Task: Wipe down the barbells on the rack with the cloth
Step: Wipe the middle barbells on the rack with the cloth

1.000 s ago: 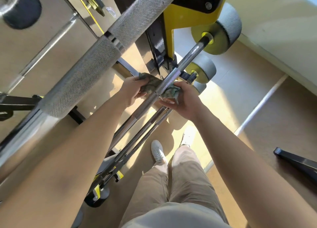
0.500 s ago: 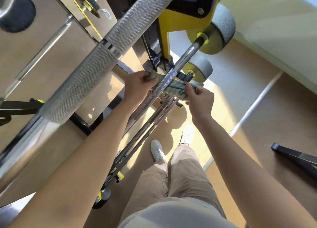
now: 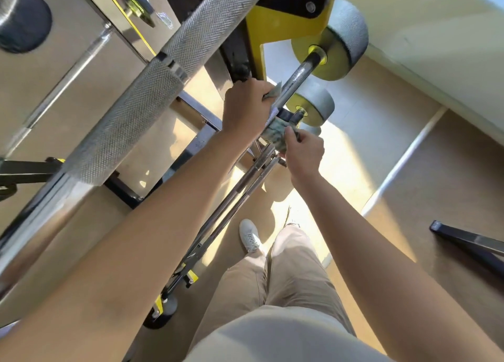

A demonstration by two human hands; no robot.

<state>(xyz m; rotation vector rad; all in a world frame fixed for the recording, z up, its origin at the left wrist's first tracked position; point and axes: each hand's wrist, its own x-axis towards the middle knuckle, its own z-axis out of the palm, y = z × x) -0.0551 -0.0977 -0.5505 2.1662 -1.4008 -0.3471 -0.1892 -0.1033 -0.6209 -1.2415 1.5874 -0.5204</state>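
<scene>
fingers of left hand (image 3: 245, 105) and right hand (image 3: 305, 149) grip the cloth (image 3: 275, 135) round the barbell (image 3: 300, 72).

Gym: racked barbells (image 3: 296, 79), weight plates (image 3: 341, 38)

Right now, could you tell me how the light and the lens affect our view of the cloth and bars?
In the head view, sunlight glares off the floor, leaving the cloth dim against it; also in the head view, the wide lens swells the near knurled barbell, whose smooth lower end looks blurred.
</scene>
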